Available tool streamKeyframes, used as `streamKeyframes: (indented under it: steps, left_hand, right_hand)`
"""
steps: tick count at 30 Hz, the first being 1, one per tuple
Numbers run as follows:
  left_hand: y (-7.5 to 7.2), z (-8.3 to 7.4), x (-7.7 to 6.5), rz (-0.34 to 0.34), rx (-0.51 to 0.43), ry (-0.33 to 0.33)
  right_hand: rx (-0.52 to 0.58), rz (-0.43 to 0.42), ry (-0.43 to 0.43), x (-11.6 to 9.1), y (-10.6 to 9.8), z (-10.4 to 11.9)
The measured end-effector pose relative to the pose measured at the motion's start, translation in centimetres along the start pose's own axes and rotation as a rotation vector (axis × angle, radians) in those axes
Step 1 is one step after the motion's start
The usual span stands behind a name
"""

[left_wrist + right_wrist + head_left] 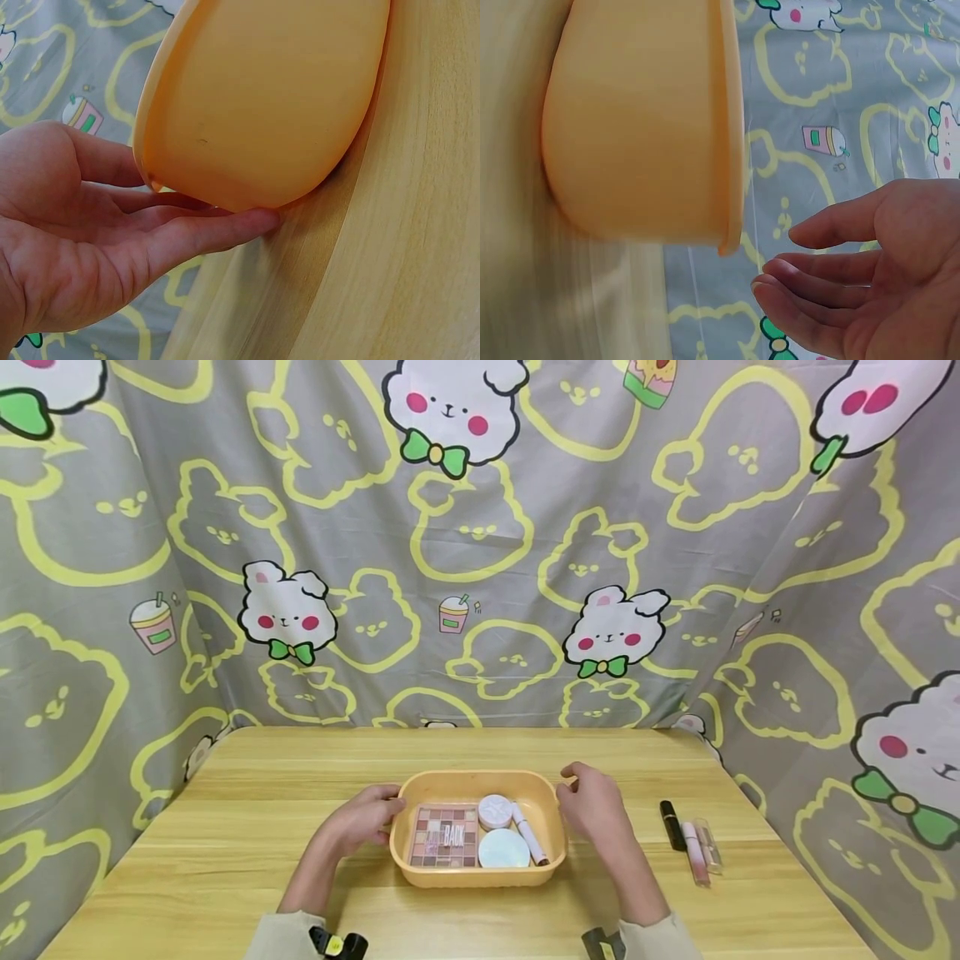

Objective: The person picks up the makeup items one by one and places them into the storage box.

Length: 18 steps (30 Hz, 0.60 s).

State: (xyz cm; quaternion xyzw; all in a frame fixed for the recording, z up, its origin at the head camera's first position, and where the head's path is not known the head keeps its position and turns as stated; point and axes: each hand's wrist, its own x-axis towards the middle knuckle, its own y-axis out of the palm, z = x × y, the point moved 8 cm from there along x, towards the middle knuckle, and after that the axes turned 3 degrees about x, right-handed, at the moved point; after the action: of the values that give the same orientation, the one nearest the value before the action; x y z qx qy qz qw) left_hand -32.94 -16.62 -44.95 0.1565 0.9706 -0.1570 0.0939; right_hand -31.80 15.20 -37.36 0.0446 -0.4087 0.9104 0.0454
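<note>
A yellow-orange plastic basin (pixel 480 878) sits on the wooden table in front of me. In it lie a square eyeshadow palette (pixel 445 837), a round white marbled case (pixel 495 812), a round pale-green compact (pixel 504 848) and a white tube with a dark end (pixel 530 833). My left hand (pixel 365 818) is at the basin's left end; in the left wrist view its extended fingers (pixel 225 229) touch the rim and end wall. Beside the right end is my right hand (pixel 592 802), its fingers (pixel 802 311) loosely bent, apart from the basin and holding nothing.
To the right on the table (pixel 225 827) lie a black lipstick tube (pixel 672 825), a pink lip gloss tube with a white cap (pixel 695 853) and a clear tube (pixel 708 846). A grey curtain (pixel 480 552) with cartoon prints hangs behind and along both sides.
</note>
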Motion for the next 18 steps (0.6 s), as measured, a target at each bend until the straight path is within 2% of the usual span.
streamKeyframes:
  steps: [10,18]
  left_hand:
    - [0.0,0.0,-0.2,0.0,0.003,-0.001]
    - [0.0,-0.2,-0.3,0.013,0.005,0.005]
  right_hand:
    - [-0.017,-0.013,0.013,0.1,-1.4,-1.4]
    - [-0.04,-0.011,0.035,0.1,-3.0,-3.6]
